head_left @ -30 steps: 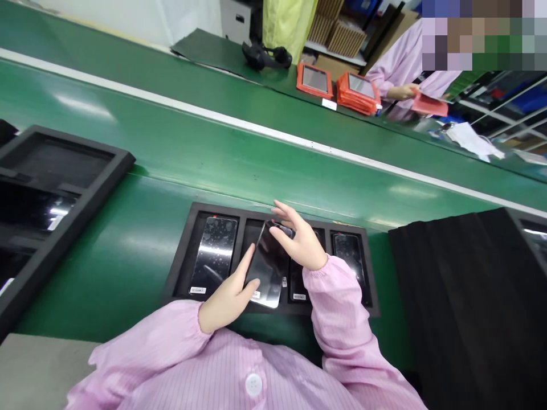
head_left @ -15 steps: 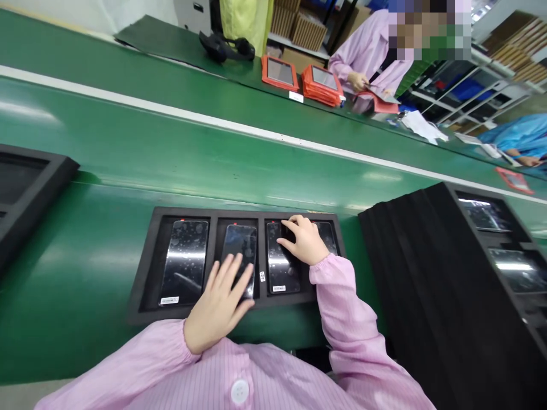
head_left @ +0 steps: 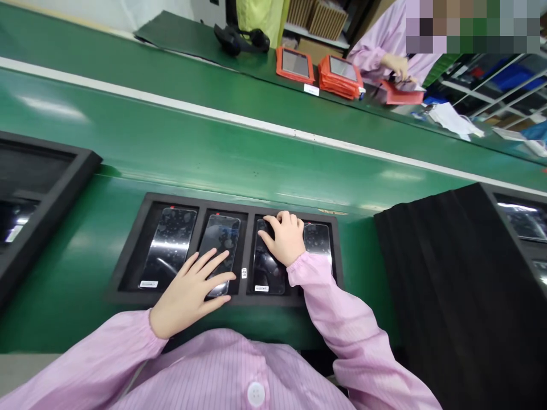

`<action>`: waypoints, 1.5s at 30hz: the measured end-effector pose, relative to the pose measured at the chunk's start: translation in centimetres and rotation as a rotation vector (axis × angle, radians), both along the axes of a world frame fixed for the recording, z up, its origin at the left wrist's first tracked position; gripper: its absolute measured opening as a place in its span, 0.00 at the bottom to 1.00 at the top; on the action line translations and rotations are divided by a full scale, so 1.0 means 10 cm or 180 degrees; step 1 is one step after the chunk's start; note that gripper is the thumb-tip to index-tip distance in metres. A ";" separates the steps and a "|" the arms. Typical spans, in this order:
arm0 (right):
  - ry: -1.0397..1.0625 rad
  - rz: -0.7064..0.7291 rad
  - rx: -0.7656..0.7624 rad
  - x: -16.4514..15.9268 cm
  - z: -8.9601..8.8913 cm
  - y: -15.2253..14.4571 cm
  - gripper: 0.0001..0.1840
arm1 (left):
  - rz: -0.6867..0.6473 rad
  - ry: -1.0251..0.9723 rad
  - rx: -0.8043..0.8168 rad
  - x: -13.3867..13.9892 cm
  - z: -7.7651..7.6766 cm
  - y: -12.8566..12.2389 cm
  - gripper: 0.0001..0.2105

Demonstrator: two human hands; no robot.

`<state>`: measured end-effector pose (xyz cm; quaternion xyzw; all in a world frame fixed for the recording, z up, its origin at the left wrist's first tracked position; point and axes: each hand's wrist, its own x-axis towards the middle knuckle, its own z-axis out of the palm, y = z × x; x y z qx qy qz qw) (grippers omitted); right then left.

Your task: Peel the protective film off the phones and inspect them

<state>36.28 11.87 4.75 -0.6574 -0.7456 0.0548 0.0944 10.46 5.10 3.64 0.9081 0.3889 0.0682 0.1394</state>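
A black foam tray point(head_left: 122, 297) with several compartments lies in front of me, holding phone screens with small red tabs at their tops. My left hand point(head_left: 194, 290) is spread, its fingers over the lower part of the second phone screen point(head_left: 222, 230). With fingers bent and thumb apart from the index finger, my right hand point(head_left: 285, 238) rests at the top of the third phone screen point(head_left: 269, 267). The hand hides that screen's upper right. Untouched, the leftmost phone screen point(head_left: 173, 233) carries a white label. On the right, my forearm partly covers the fourth phone screen point(head_left: 317, 239).
A tall stack of black foam trays point(head_left: 436, 273) stands at right. Another black tray point(head_left: 64, 176) is at left. Across the green bench point(head_left: 171, 154) lie orange-framed panels point(head_left: 339, 82) and a black headset point(head_left: 239, 41). A co-worker's hand point(head_left: 395, 64) handles an orange piece there.
The whole view has shifted, so the tray appears farther left. My right hand has moved slightly left over the third phone screen, uncovering more of the fourth. My left hand stays spread over the second.
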 end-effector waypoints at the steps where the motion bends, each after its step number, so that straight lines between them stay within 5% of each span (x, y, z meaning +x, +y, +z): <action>1: 0.0009 0.0036 -0.0003 -0.03 0.00 0.02 0.21 | 0.0073 0.0003 0.0007 -0.01 0.00 0.01 0.17; 7: 0.0241 0.0141 -0.0047 -0.01 -0.02 0.11 0.17 | 0.0377 -0.0044 0.0117 0.10 0.03 0.22 0.19; 15: 0.0988 0.0727 -0.0136 0.30 0.07 0.11 0.04 | 0.0738 -0.0062 -0.0014 0.36 0.49 0.99 0.23; 19: 0.1167 0.0728 -0.0148 0.53 0.10 0.06 0.07 | 0.0805 0.0013 -0.0249 0.53 0.35 1.32 0.25; 24: 0.1770 0.0687 -0.0023 0.66 0.11 0.01 0.06 | 0.0561 0.0110 -0.0117 0.61 0.10 1.23 0.33; 29: 0.2177 0.0481 -0.0185 0.67 0.14 0.00 0.09 | 0.0543 0.0141 -0.0053 0.66 0.11 1.08 0.47; 45: 0.2604 0.0484 -0.0675 0.81 0.21 -0.02 0.11 | 0.0518 0.0350 -0.0188 0.67 0.21 0.99 0.44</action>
